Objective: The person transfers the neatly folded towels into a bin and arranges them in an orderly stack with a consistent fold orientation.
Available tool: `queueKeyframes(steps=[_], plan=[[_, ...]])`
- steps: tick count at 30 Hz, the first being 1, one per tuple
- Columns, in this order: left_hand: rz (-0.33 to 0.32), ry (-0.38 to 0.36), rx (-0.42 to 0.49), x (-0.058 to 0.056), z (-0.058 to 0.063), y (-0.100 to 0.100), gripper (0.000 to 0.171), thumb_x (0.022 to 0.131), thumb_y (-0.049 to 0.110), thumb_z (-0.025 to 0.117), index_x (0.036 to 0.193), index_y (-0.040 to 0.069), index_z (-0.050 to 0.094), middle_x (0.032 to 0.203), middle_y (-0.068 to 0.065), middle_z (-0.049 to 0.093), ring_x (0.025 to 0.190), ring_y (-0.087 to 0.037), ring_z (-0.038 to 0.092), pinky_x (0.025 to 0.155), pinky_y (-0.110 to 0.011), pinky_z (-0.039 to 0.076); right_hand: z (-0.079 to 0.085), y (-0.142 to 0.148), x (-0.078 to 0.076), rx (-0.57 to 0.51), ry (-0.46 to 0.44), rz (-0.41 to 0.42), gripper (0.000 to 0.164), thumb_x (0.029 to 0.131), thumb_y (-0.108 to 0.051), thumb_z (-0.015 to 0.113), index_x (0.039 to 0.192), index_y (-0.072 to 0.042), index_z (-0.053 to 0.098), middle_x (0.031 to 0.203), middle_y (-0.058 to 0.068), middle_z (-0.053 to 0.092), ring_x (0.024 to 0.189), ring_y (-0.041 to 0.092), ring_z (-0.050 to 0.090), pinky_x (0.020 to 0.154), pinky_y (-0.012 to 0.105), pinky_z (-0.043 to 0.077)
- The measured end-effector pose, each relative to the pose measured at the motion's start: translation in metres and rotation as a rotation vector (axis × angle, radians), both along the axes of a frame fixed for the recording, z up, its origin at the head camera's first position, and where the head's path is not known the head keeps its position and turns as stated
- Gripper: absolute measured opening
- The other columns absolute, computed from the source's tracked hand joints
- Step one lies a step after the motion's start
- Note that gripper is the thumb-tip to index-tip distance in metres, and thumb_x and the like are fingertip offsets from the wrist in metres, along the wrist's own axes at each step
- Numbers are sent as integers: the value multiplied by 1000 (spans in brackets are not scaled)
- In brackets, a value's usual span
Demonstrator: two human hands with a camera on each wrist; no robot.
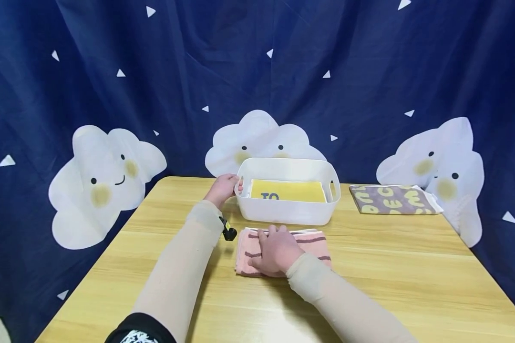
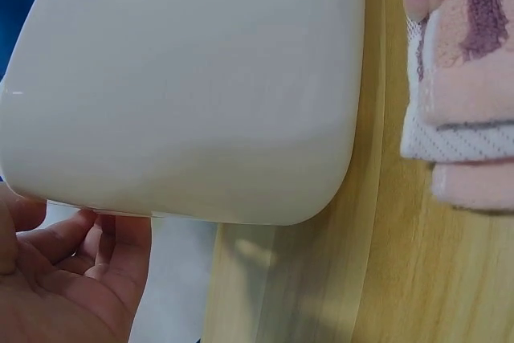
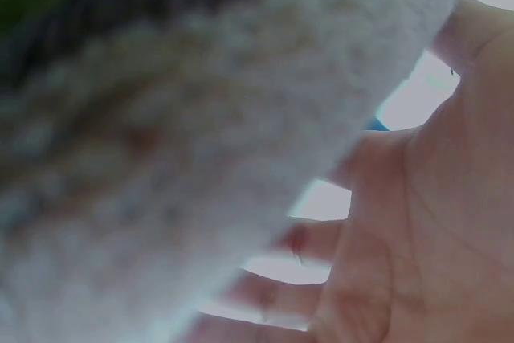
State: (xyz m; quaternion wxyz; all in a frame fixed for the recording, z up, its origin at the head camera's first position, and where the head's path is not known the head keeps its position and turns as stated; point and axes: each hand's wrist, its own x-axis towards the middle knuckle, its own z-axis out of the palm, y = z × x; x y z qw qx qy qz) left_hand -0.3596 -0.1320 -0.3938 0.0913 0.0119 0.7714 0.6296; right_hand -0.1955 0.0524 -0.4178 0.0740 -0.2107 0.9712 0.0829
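Observation:
A white plastic storage basket [image 1: 285, 214] stands near the back of the table. My left hand [image 1: 224, 189] grips its left end at the handle opening, with fingertips showing through the hole; the left wrist view has this hand [image 2: 76, 271] at the basket's rim. Inside lies a folded yellow towel [image 1: 298, 190] with grey letters. In front of the basket is a folded pink towel [image 1: 313, 245] with dark wavy stripes. My right hand [image 1: 279, 252] rests on top of it, fingers toward its far edge and thumb spread left. The right wrist view shows my palm [image 3: 426, 238] beside blurred cloth.
A folded purple-grey towel [image 1: 395, 200] with yellow letters lies at the table's back right. Behind the wooden table [image 1: 395, 276] hangs a dark blue curtain [image 1: 257, 71] with clouds and triangles. A small black device [image 1: 228, 231] sits at my left wrist.

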Motion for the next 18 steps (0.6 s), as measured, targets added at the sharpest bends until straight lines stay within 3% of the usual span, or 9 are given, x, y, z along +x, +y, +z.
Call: queueKeyframes(steps=[6, 11, 14, 18], plan=[[6, 15, 8, -3, -5, 1, 41, 112, 22, 37, 132, -9, 54, 117, -23, 58, 94, -23, 58, 95, -39, 47, -1, 4, 1, 26, 8, 18, 97, 88, -82, 42, 156, -12, 39, 137, 19, 54, 115, 32, 53, 95, 40, 44], [29, 66, -91, -1, -9, -2, 44, 111, 31, 39, 136, -1, 57, 125, -13, 61, 115, -25, 57, 102, -43, 45, 0, 6, 2, 11, 10, 24, 97, 88, -82, 44, 156, -13, 41, 134, 18, 54, 112, 32, 53, 93, 40, 45], [57, 113, -160, 8, -9, -3, 48, 110, 40, 39, 140, 6, 56, 132, -10, 59, 123, -26, 54, 104, -45, 44, 0, 7, 3, 14, 10, 28, 97, 87, -82, 44, 155, -13, 41, 133, 19, 55, 111, 32, 53, 91, 40, 46], [73, 184, -260, 29, -5, -3, 54, 108, 49, 37, 142, 9, 53, 134, -10, 58, 121, -27, 54, 101, -46, 46, 0, 7, 3, 14, 17, 32, 97, 88, -82, 43, 155, -12, 41, 131, 19, 55, 108, 32, 53, 89, 40, 46]])
